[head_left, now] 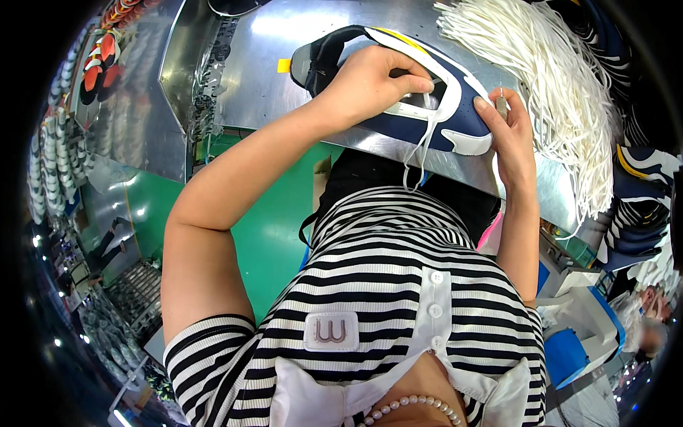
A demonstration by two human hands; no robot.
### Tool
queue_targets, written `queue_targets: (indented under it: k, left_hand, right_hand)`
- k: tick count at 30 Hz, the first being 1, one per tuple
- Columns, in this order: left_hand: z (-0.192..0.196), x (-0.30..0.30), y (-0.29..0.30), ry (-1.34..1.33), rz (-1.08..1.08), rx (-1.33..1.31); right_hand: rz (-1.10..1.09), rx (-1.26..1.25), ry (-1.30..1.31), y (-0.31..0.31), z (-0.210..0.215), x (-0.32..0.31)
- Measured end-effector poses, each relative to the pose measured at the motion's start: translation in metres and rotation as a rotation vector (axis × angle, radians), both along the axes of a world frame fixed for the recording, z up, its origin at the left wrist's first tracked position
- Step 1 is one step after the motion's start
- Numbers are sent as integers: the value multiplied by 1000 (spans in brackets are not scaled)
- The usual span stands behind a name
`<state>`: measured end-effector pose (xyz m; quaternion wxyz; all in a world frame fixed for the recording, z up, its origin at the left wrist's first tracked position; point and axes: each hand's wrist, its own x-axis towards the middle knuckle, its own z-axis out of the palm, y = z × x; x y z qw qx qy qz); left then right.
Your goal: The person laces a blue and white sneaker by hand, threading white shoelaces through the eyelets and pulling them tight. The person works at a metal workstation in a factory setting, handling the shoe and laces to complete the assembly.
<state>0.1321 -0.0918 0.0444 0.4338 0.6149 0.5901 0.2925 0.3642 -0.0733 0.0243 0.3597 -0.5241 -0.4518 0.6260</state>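
A navy, white and yellow shoe upper lies on the metal table in front of me, its black-lined heel to the left and its toe to the right. My left hand reaches over the upper and pinches a white shoelace at the lacing opening. Loose lengths of lace hang over the upper's near side. My right hand is at the toe, closed on a small tool with a short handle and a thin metal tip. How far its fingers also touch the toe, I cannot tell.
A large heap of white shoelaces covers the table's right side. More navy uppers are stacked beyond it. A yellow tag sits by the heel. The metal table has its near edge close to my body.
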Motion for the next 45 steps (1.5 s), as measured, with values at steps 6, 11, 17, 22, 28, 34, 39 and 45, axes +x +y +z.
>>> queue_targets:
  k: [6,11,17,22,28,34,39,45]
  left_hand:
    - [6,7,-4,33,35,1]
    - [8,-20,-7,632,-54,679]
    - [39,-196,-40,1225,373,709]
    - [61,-283,-102,1464,630,553]
    - [106,-10,-44,276,-278,691]
    - [76,15,4,228,-161,832]
    - [52,48,11,200,-177,766]
    - [47,20,-7,414,-46,579]
  right_hand:
    - [64,72,-104,-3,3,2]
    - [26,57,14,-8,-7,5]
    - [-68,7,213,-2,-2,41]
    - [-14,-12,160,-4,-1,58]
    - [76,593,-691,5,-12,42]
    - [-75,497,-149,0,13,47]
    - [115,400,74,-8,38,4]
    - [-5,203,244,-1,19,-4]
